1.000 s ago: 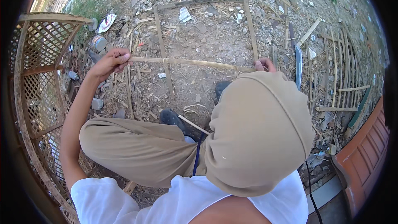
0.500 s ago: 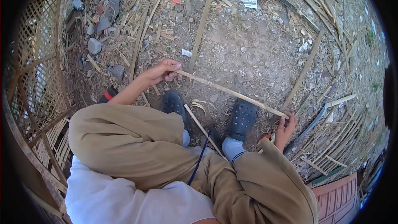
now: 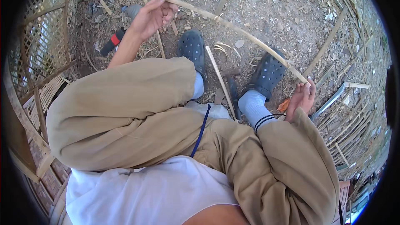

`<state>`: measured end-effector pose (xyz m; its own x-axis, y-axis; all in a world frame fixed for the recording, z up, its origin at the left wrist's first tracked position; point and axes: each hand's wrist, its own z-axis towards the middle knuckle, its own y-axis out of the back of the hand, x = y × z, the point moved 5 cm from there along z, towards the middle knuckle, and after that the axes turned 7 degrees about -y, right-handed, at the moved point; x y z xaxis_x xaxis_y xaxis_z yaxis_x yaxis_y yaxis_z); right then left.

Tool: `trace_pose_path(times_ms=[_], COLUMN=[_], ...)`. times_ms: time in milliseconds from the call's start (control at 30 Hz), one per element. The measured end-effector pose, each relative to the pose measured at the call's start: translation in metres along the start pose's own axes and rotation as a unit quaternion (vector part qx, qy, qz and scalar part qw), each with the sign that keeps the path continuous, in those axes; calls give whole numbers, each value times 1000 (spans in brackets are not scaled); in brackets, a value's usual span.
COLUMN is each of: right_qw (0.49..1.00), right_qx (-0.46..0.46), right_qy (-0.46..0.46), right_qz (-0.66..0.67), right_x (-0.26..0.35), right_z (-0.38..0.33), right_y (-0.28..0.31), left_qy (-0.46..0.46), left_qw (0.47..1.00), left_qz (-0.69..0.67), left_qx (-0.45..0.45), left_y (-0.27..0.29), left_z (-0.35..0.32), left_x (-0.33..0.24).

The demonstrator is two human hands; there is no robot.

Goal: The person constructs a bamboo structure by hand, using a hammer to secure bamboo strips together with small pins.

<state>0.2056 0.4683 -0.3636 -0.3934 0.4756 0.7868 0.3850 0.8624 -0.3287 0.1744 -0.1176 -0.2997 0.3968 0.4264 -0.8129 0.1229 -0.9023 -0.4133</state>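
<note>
A long thin bamboo strip [image 3: 243, 33] spans between my two hands, above the ground and in front of my dark clogs [image 3: 191, 48]. It bows slightly away from me. At its left end, my left hand [image 3: 152, 17] holds the tip between thumb and fingers. My right hand [image 3: 301, 98] pinches the other end, beside the right clog. Between my feet a straight pale stick [image 3: 218, 77] lies with its lower end near my trousers. Some curled shavings [image 3: 223, 49] lie on the dirt past it.
A black object with a red band [image 3: 112, 41] lies by my left forearm, near a plastic bottle [image 3: 132, 11]. Bamboo lattice [image 3: 46, 25] stands at the left. Several thin strips [image 3: 354, 121] are piled at the right, and a longer slat [image 3: 327, 43] lies on the ground.
The strip was nearly straight and is now bowed. Both hands still hold its ends. The view has tilted toward my body, showing more of my shirt and less far ground.
</note>
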Motion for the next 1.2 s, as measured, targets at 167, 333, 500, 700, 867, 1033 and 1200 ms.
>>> trace_pose_path(times_ms=[167, 333, 500, 700, 867, 1033, 1200], right_qw=[992, 973, 952, 898, 512, 389, 410], right_qx=[59, 160, 240, 305, 515, 528, 500], right_qy=[-44, -33, -183, -262, -15, -27, -69], right_qz=[98, 163, 46, -180, -687, -754, -760], right_x=[-11, -15, -35, -53, -101, -146, -156], right_z=[-18, -21, -38, -27, -66, -91, -82], right_y=[-20, -44, -93, -121, -153, -149, -147], left_qy=[-82, -132, -182, -255, -266, -250, -252], left_qw=[996, 984, 950, 887, 879, 889, 899], left_qz=[-23, -117, -60, -26, -100, -104, -115], left_qx=[39, -31, -247, -385, -382, -370, -341], left_y=[-23, -38, 17, 114, 125, 133, 101], left_z=[-22, -29, -34, -61, -56, -45, -19], left_x=[-31, -39, -48, -60, -26, -14, -3])
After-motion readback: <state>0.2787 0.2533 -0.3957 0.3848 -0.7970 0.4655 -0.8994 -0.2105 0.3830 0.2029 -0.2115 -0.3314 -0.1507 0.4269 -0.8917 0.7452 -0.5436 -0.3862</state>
